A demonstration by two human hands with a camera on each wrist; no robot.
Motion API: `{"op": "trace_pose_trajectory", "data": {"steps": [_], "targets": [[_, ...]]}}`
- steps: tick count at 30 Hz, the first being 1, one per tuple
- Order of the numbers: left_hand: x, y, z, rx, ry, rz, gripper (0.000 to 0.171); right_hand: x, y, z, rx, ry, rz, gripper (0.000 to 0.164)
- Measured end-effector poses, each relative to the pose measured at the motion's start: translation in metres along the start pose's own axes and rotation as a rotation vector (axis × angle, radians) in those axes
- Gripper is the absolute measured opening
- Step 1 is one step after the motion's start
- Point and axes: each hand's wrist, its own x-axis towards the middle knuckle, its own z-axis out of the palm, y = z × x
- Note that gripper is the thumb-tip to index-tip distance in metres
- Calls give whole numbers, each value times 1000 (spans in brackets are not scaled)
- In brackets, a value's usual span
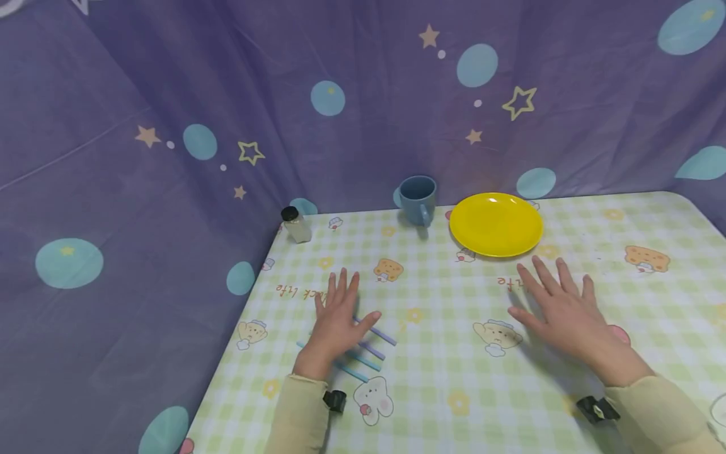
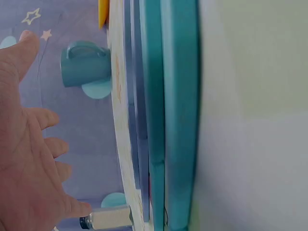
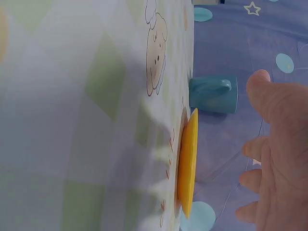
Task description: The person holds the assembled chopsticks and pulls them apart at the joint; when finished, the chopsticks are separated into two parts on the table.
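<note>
From where I stand, the person's left hand [image 1: 334, 328] is held palm down over four slim sticks on the counter [image 1: 437, 391], its fingers [image 1: 342, 287] straight and moderately spread, the thumb angled well away from them. Two purple sticks [image 1: 382, 335] and two teal sticks [image 1: 353, 372] lie roughly side by side on the slant, partly covered from above by that hand and wrist; the left wrist view shows a gap between hand and sticks, so the fingers hold nothing. The right hand [image 1: 567, 318] is fanned wider, thumb out to the side, and it too is empty, raised above the checked cloth with a shadow beneath it. Its fingertips point toward the yellow plate [image 1: 496, 225], near it but apart. Just left of the plate stands a blue mug [image 1: 411, 205], upright, its handle turned toward the person. A small jar [image 1: 299, 230] with a black lid stands at the far left corner, before a purple curtain [image 1: 368, 145] printed with stars.
</note>
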Motion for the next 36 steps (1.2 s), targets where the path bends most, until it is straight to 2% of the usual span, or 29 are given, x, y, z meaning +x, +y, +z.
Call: {"op": "trace_pose_trajectory", "data": {"steps": [8,15,21,25,30,36], "targets": [[-2,-13,-2,-59,-34,-27,85,3,-12,1,60,-22,-36,83],[-4,-21,-10,-118,-48,-9,65,8,-29,1,118,-54,-64,81],[-4,-33,-9,-206,-35,12,52,12,-44,8,146,-2,-131,75],[-3,-36,-11,-236,-42,-5,43,16,-53,15,148,56,-201,70],[-1,-35,-14,-241,-77,-57,35,21,-68,23,141,95,-278,63],[2,-36,-14,-183,-96,-95,30,26,-89,32,129,78,-341,57]]}}
